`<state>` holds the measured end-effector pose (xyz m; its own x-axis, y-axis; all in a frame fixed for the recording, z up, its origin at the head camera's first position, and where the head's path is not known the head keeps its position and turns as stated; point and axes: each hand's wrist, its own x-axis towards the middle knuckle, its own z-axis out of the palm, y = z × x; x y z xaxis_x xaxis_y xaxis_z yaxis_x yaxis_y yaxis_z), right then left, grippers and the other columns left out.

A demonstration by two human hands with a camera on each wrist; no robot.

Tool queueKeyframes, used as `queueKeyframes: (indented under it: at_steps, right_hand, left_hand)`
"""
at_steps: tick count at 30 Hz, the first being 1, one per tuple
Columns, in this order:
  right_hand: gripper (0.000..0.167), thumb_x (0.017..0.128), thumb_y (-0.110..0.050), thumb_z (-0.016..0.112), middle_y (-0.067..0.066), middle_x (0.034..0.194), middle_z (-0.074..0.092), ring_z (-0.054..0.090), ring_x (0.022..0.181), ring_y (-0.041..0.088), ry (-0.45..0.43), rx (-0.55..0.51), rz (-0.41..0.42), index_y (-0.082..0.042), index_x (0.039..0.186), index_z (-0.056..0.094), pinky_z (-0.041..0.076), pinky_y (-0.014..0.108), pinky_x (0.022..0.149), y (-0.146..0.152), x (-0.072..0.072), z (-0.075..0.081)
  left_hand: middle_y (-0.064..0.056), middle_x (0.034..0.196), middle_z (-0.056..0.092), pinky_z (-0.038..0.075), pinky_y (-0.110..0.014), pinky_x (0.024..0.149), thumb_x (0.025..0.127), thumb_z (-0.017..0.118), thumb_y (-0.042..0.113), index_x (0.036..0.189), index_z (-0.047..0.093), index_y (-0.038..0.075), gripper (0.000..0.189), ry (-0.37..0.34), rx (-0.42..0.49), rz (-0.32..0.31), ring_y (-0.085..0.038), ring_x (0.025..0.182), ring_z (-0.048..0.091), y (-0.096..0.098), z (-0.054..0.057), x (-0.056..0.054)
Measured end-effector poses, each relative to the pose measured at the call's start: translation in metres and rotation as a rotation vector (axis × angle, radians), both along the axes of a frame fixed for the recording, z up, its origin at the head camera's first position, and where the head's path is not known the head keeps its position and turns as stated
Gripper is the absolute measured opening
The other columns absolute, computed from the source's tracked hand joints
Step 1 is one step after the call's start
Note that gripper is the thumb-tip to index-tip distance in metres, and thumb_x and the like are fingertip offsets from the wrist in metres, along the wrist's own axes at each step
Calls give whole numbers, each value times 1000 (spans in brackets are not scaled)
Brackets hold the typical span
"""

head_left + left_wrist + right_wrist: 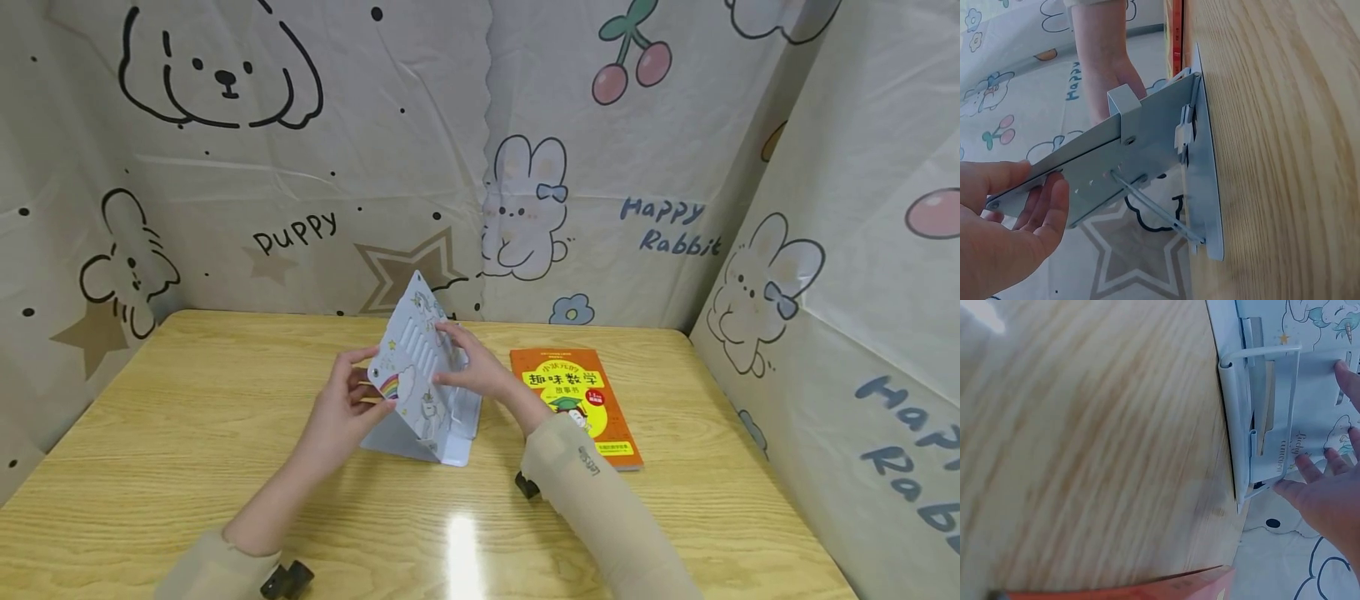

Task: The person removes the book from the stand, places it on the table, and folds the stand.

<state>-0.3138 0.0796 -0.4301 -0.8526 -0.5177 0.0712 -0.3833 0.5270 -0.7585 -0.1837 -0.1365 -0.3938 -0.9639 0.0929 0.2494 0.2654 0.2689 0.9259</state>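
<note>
A pale blue-white metal book stand point(407, 350) printed with unicorns and a rainbow stands on the table, its slotted panel tilted up from a flat base. My left hand point(341, 408) pinches the panel's left edge, thumb on one face and fingers on the other. Behind the panel, a wire prop point(1160, 209) runs down to the base in the left wrist view. The right hand point(1335, 494) rests spread fingers on the panel's printed front, near a white wire page holder point(1294, 412). In the head view, the panel's lower front is partly turned away.
An orange children's book point(618, 421) lies flat to the right of the stand, partly covered by the right forearm. The wooden table point(187, 400) is enclosed by cloth walls point(420, 108) with cartoon prints behind it and on both sides.
</note>
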Motion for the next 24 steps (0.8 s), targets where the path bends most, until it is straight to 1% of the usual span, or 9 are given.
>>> queueKeyframes:
  at_steps: [8,9,10,13,15,16,20,24]
  right_hand:
    - [86,79,-28,77,-3,157,17,30,138,27,-24,-22,41,-30,148,25,29,50,111,6,-4,-3]
    - [85,80,-25,76,0,157,17,31,137,30,-25,-25,48,-27,149,26,29,51,111,5,-1,2]
    - [85,80,-25,76,0,157,17,31,137,30,-24,-24,49,-27,149,26,29,51,111,5,-1,1]
    - [84,81,-25,75,-1,157,18,32,137,28,-21,-11,34,-27,149,26,29,50,111,5,0,2]
    - [82,82,-24,75,0,156,20,32,138,27,-12,6,11,-26,149,27,30,49,111,3,4,4]
    - [82,81,-26,75,-2,156,21,30,138,24,-6,16,-1,-29,148,28,29,47,112,3,3,0]
    - [78,83,-27,73,0,155,25,24,141,23,20,21,-10,-25,148,30,25,46,114,-1,14,7]
    - [78,83,-34,72,-3,155,24,20,143,21,4,14,-3,-28,148,30,23,47,115,-2,26,11]
  left_hand:
    - [-19,108,57,56,-23,76,83,66,-7,136,32,14,67,-8,-9,17,-28,93,62,8,0,4]
    - [-19,108,57,56,-23,76,83,66,-7,136,32,14,67,-10,-8,18,-28,93,62,9,0,4]
    - [-19,108,57,56,-23,77,83,66,-6,136,32,14,66,-11,-7,17,-28,93,62,9,0,4]
    - [-19,108,57,56,-24,76,83,66,-5,136,33,14,66,0,-17,17,-28,92,62,9,-1,5]
    - [-19,108,58,56,-24,76,83,66,-5,137,33,13,65,14,-26,11,-28,92,62,8,-1,5]
    - [-19,108,58,56,-24,76,84,66,-4,137,34,13,65,23,-29,6,-28,92,62,7,-1,5]
    - [-18,109,59,55,-22,77,86,66,0,138,36,14,62,49,-44,-24,-26,94,62,-1,-2,4]
    - [-14,109,61,54,-20,78,87,66,5,138,41,18,58,76,-49,-58,-18,95,62,-11,-2,0]
